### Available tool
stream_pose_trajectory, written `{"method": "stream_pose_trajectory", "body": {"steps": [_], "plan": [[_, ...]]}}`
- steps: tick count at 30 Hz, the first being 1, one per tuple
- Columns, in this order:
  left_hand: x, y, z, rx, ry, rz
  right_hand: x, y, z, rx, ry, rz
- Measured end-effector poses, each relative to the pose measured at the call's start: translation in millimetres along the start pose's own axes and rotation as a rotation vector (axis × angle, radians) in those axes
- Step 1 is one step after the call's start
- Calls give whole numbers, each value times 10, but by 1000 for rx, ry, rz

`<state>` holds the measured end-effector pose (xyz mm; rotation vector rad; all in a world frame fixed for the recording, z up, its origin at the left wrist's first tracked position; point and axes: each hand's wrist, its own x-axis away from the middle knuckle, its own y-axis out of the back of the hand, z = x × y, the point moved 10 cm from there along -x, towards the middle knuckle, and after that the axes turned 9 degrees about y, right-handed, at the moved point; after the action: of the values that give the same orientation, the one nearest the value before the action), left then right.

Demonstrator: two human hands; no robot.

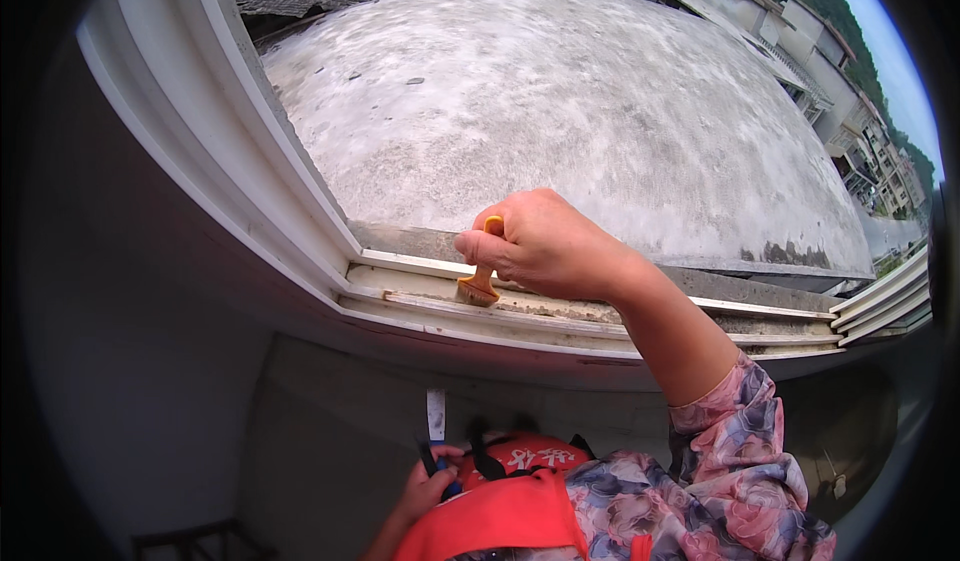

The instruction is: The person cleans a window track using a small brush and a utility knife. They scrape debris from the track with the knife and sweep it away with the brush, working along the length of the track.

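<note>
Our right hand [548, 246] closes its grip round the orange brush [482, 283], bristles down at the window track [590, 328] near its left corner, our left hand [428, 483] holding a scraper [436, 416]; we should stroke lengthwise, pressing evenly.

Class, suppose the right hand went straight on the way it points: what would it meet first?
Probably the white left window frame; the right hand points leftward, but depth is unclear.
</note>
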<state>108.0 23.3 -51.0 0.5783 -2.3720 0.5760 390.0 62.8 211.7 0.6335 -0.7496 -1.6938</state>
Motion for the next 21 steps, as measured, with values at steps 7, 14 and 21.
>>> {"method": "stream_pose_trajectory", "body": {"steps": [7,14,21], "plan": [[-60,-6,1,18,32,27,-577,-366,-20,-553,-24,55],[-11,125,128,102,18,-71,106,-22,-497,-250,-247,387],[-76,136,45,58,-23,-29,193,-24,-344,-345,-152,200]]}}
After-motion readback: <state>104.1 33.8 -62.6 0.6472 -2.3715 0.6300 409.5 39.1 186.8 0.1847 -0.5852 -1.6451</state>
